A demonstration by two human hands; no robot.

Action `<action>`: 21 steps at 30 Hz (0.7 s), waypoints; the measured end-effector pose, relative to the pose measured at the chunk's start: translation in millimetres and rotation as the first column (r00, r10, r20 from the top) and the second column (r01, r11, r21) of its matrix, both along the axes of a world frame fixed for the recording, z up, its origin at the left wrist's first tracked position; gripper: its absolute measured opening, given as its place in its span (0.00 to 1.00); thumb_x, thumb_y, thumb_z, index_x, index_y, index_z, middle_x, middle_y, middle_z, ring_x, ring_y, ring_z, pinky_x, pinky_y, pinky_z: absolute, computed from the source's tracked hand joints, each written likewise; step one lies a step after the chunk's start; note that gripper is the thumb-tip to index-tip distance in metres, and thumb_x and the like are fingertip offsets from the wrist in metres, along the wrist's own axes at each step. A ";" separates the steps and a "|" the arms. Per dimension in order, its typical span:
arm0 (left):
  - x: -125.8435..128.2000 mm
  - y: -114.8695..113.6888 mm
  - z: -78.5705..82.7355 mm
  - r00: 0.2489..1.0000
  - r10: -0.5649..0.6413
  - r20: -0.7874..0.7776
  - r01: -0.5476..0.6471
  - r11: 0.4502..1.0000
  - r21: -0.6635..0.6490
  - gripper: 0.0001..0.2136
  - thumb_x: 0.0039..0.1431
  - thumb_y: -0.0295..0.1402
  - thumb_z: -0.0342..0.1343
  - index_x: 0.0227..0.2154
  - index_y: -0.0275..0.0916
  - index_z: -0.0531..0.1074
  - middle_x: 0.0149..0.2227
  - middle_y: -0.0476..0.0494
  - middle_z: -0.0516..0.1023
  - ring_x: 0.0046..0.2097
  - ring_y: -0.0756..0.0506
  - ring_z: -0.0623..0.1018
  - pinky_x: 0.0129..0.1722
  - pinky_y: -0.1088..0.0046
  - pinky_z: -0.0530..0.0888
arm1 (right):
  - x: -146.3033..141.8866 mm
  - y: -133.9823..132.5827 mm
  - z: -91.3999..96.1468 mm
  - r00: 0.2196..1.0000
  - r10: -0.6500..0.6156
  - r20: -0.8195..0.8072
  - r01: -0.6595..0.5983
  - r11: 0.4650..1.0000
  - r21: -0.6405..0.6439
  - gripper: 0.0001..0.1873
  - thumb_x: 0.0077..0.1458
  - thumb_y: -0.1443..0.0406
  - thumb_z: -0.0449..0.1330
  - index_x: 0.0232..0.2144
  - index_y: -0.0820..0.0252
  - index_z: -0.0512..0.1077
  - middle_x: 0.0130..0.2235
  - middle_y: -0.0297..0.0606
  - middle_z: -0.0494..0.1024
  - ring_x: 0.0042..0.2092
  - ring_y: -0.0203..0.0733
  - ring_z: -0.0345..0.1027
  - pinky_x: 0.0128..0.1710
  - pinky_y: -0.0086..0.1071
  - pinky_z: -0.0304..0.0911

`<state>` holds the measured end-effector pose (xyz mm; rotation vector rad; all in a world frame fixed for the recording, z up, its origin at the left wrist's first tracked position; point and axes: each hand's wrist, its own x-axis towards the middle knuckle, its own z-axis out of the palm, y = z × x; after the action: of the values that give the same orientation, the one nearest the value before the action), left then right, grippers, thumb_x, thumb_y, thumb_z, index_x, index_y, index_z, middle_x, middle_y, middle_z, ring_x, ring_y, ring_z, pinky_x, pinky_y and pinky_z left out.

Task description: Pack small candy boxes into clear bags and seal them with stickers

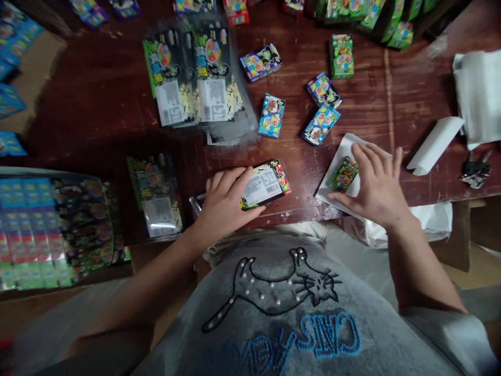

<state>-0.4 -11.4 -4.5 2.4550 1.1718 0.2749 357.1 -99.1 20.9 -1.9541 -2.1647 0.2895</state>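
My left hand (226, 201) lies flat on a clear-wrapped pack of small boxes (268, 183) at the near edge of the dark wooden table (97, 104); the pack shows a white barcode label. My right hand (378, 185) is spread over a white sheet of paper (340, 156), its fingers around a small green candy box (343, 175) that rests on the sheet. Whether the fingers grip the box or only touch it is unclear.
Loose small boxes, blue (271, 115), (320, 124) and purple (261, 62), lie mid-table. A stack of clear printed bags (195, 78) sits behind them, another bag (156, 193) at the left. A tray of packed boxes (50, 230) stands far left. Rolled white paper (434, 145) and keys (474, 172) are at the right.
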 end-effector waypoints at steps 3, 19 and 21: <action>2.1 2.1 1.3 0.999 -0.042 -0.001 0.042 0.999 -0.020 0.41 0.59 0.44 0.71 0.73 0.43 0.62 0.67 0.33 0.73 0.64 0.28 0.72 0.65 0.47 0.68 | 21.6 -13.6 4.4 0.998 -0.064 0.005 0.064 0.998 -0.024 0.50 0.62 0.38 0.63 0.74 0.59 0.60 0.65 0.62 0.74 0.69 0.79 0.62 0.74 0.81 0.28; -7.3 -10.1 17.5 0.987 -0.086 0.135 0.092 0.995 -0.046 0.48 0.55 0.39 0.74 0.76 0.47 0.56 0.68 0.36 0.71 0.66 0.32 0.73 0.69 0.52 0.70 | -21.0 76.3 18.9 0.717 0.594 -0.366 -0.619 0.783 0.059 0.32 0.61 0.51 0.71 0.64 0.47 0.74 0.62 0.46 0.77 0.63 0.61 0.74 0.78 0.70 0.42; -7.8 -10.4 16.1 0.991 -0.060 0.118 0.066 0.996 -0.053 0.48 0.56 0.40 0.73 0.76 0.48 0.55 0.69 0.36 0.70 0.67 0.32 0.73 0.69 0.50 0.69 | -22.9 75.5 15.6 0.726 0.582 -0.366 -0.598 0.797 0.081 0.26 0.61 0.52 0.71 0.60 0.46 0.78 0.61 0.44 0.78 0.63 0.60 0.74 0.79 0.69 0.41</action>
<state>-8.2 -21.8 11.6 2.3876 1.0372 0.3569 334.2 -23.6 36.5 -1.0276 -2.4453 0.7466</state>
